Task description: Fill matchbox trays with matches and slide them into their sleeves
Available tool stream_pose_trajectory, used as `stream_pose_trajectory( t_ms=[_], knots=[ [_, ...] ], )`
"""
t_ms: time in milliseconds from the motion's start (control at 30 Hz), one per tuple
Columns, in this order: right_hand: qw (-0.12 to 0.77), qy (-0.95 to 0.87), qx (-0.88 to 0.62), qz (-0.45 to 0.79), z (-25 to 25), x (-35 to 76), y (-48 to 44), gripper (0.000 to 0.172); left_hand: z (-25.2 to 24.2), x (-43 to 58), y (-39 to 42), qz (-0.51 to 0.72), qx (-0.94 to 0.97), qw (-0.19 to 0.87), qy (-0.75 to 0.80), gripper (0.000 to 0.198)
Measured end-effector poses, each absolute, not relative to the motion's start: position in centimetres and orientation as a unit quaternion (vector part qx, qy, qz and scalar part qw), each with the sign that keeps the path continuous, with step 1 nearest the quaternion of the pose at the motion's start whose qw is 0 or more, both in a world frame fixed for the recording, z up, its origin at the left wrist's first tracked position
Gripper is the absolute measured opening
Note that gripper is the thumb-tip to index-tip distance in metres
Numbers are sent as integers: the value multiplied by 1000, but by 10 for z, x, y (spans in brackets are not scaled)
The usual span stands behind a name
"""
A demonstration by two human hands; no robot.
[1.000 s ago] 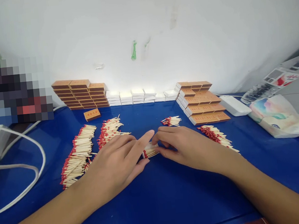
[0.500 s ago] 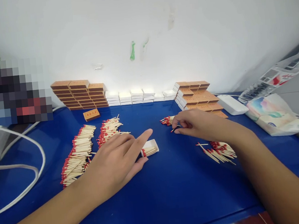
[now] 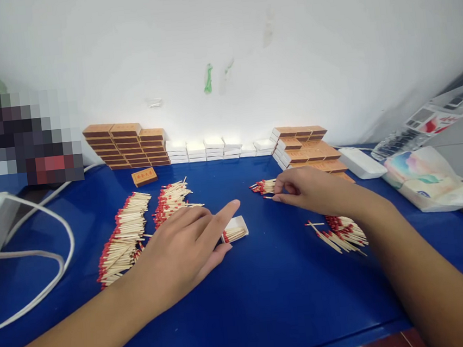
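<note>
Matches [image 3: 235, 233] lie in the white tray [image 3: 240, 223]; left hand's [image 3: 185, 243] thumb and pointer spread around it — keep it still. Right hand [image 3: 310, 190] pinches one match [image 3: 268, 197] by the small pile [image 3: 262, 186] — grip softly.

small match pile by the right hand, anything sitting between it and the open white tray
Nothing but blue tabletop is visible between the small match pile and the open white tray. The index finger of the left hand sticks out beside that line.
</note>
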State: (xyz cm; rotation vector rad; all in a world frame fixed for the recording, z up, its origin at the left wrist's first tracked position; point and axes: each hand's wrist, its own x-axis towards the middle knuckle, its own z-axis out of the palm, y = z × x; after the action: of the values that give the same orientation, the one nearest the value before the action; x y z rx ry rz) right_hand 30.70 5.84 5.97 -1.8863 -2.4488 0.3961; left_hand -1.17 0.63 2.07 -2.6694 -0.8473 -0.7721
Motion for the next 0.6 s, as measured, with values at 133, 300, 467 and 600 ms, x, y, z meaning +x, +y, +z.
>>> stream_pose_trajectory(
  t_ms=[133, 300, 467, 600],
  knots=[
    [6, -788, -602, 131, 62, 307, 58, 17, 20, -13, 7, -258, -913, 118, -291, 54],
    [21, -794, -598, 110, 59, 313, 60, 15, 20, -13, 6, -259, -913, 118, -291, 54],
    [12, -799, -590, 115, 57, 315, 61, 18, 21, -12, 6, -257, -914, 112, -293, 57],
    [16, -805, -580, 123, 56, 315, 60, 18, 21, -12, 6, -255, -915, 116, -290, 57]
  ],
)
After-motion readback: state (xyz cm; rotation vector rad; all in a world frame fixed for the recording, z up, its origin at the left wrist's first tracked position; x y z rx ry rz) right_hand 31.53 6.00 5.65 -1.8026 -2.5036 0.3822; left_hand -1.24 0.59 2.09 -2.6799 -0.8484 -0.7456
